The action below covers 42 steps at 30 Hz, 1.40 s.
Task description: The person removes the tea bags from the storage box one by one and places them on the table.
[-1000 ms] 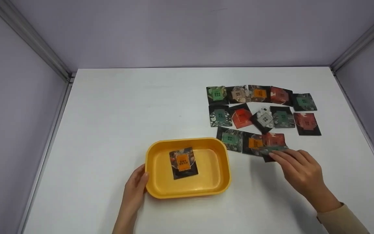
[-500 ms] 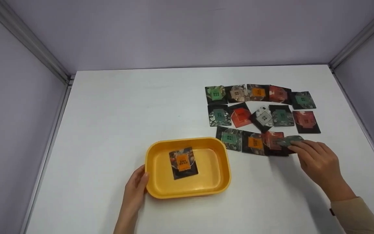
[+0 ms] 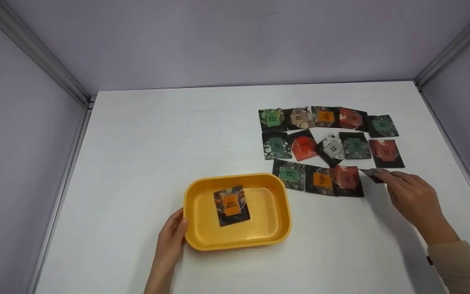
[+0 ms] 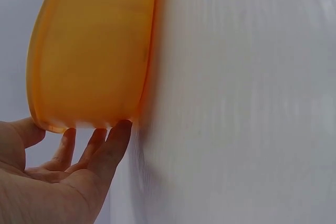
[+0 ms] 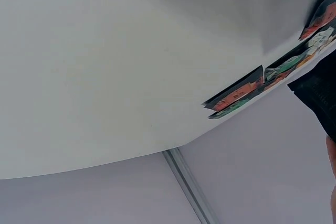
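My left hand [image 3: 169, 241] grips the left end of a yellow plastic tray [image 3: 238, 247], its thumb at the rim and its fingertips against the outer wall in the left wrist view. One dark sachet with an orange label [image 3: 231, 206] lies flat inside. On the right, my right hand [image 3: 416, 200] pinches a dark, green-marked sachet [image 3: 371, 175], tilted and held up just right of the front row's red-labelled sachet [image 3: 346, 180]. In the right wrist view, only the black back of the held sachet [image 5: 320, 93] and a sliver of fingers show.
Several flat sachets lie in rough rows at the right, such as a green-labelled one [image 3: 273, 119] at the back and a red one [image 3: 386, 153] at the right end. White table [image 3: 149, 134] extends left. Pale walls [image 3: 235, 45] enclose the back and sides.
My right hand has drawn the green-marked sachet rightward from over the front row to its right end, uncovering the red-labelled sachet there. My left hand and the tray stay in place.
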### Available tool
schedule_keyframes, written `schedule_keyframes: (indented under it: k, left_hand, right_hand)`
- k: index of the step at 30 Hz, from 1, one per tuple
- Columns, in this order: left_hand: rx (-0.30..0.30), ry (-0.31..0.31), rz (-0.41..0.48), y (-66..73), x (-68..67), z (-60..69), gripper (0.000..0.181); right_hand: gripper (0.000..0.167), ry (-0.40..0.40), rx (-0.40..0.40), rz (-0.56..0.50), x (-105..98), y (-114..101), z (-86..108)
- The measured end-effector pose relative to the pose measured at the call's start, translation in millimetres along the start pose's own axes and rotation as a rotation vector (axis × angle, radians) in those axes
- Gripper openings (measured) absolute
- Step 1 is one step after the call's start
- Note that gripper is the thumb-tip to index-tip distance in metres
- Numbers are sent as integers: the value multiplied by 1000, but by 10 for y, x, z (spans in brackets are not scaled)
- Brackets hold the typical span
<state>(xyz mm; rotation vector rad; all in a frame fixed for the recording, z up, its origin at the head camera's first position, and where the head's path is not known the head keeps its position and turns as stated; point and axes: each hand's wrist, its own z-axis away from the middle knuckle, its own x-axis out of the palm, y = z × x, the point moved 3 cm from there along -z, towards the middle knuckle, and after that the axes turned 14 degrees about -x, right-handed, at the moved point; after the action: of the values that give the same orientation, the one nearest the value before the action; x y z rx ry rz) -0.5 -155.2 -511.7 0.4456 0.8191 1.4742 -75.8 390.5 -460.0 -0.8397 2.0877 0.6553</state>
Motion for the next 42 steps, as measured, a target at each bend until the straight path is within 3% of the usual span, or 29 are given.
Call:
schedule_keyframes:
  k: [3,6,17,24,31,37,42]
  left_hand:
    - [-1,-6,-2,5,1,-2,60]
    - [-3,-6,-3,6,2,-4,60]
    - [-17,13,-12,-20,-11,-3,61]
    - [7,-8,16,-26,-16,4,60]
    - [-30,-2,25,-31,-17,-7,59]
    - [-11,-7,22,-13,-11,-8,61]
    - [8,-5,10,-7,-5,1,63]
  right_hand:
    - [26,-101,27,-25,55,65,85]
    - [47,-172,38,-55,112,88,155]
    - [48,-292,98,-137,244,48,261]
    - [45,-321,105,-172,269,25,257]
    - [45,-383,183,-208,299,0,258]
    - [42,-382,169,-185,283,-2,224]
    - [39,-365,139,-158,243,-38,82]
